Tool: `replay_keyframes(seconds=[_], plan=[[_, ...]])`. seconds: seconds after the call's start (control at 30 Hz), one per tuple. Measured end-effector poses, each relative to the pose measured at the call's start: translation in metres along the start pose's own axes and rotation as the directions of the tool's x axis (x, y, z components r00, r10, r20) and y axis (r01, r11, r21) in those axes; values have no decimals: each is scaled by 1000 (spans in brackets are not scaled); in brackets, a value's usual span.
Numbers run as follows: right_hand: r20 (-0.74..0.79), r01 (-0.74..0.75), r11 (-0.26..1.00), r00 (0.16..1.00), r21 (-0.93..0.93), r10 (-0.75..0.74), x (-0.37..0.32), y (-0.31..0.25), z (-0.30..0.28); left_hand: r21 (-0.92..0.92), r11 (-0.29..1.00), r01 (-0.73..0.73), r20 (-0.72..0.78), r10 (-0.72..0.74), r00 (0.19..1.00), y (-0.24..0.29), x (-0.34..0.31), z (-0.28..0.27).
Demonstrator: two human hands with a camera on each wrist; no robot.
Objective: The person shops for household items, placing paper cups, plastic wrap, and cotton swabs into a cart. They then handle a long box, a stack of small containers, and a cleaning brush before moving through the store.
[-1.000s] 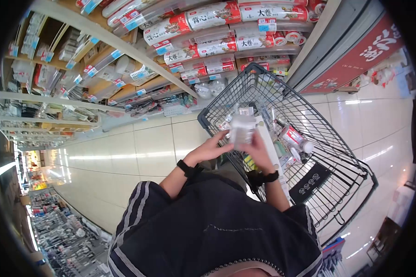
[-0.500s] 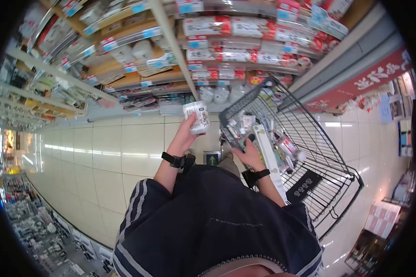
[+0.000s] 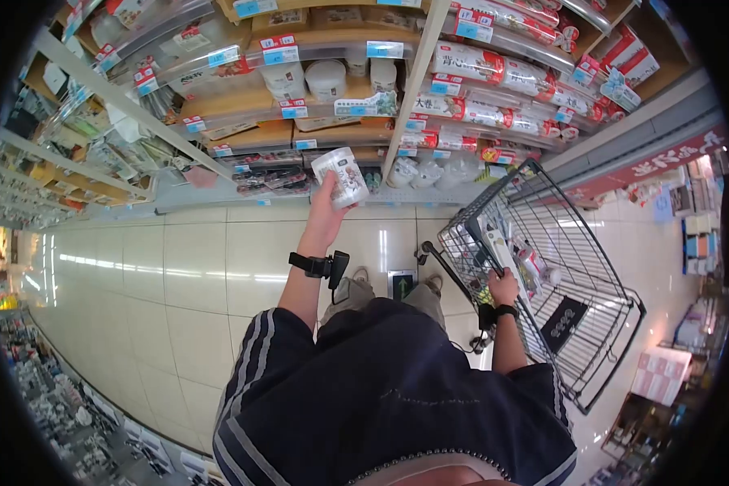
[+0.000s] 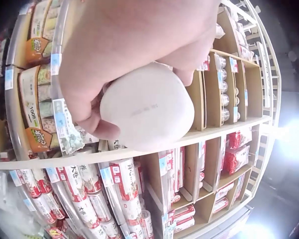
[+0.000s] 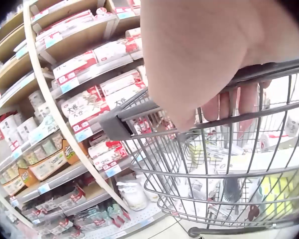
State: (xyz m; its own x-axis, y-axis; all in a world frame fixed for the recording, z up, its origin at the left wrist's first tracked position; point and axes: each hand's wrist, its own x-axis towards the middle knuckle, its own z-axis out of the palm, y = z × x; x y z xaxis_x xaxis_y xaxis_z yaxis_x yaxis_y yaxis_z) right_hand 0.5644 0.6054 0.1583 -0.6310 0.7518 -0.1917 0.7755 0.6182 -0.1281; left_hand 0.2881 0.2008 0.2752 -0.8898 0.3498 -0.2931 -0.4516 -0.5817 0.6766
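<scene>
The white tub point(image 3: 344, 178) sits gripped in my left hand point(image 3: 324, 212), before the shelves point(image 3: 356, 131). My right hand point(image 3: 503, 288), at the tub a second ago, now curls round the cart's rim point(image 5: 114, 125), so one hand alone supports it.

The tub point(image 3: 342, 178) is white, with brown and dark print on its side and faint grey marks on its white base. The shirt point(image 3: 397, 364) is dark navy, its sleeves striped pale grey; the wristband point(image 3: 308, 263) is black. The cart point(image 5: 114, 125) is dark grey, its panel point(image 3: 564, 326) black with pale marks. Shelf boards point(image 3: 381, 130) are tan, wrapped rolls point(image 3: 467, 62) white and red, price labels point(image 3: 473, 27) blue, white and red. Cream floor tiles point(image 3: 194, 251) have thin dark joints; the arrow point(image 3: 402, 285) is green.
</scene>
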Motion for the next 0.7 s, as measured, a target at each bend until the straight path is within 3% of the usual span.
replay_keyframes(seconds=[0.2,0.4,0.6,0.67,0.7], plan=[[51,-58,994,997,-90,63,-35,13,10,-133,986,104,92,-93,991,11,5,-1],[51,-40,989,998,-139,48,-82,28,20,-246,962,120,209,-68,975,11,22,-8],[7,40,996,999,-85,-40,-133,29,25,22,999,-24,113,21,993,17,27,-5],[-66,75,993,995,-93,-81,-153,35,33,67,998,13,125,-21,992,22,45,-12],[-31,57,995,998,-76,-59,-165,34,33,70,996,57,111,-65,992,26,50,-14]])
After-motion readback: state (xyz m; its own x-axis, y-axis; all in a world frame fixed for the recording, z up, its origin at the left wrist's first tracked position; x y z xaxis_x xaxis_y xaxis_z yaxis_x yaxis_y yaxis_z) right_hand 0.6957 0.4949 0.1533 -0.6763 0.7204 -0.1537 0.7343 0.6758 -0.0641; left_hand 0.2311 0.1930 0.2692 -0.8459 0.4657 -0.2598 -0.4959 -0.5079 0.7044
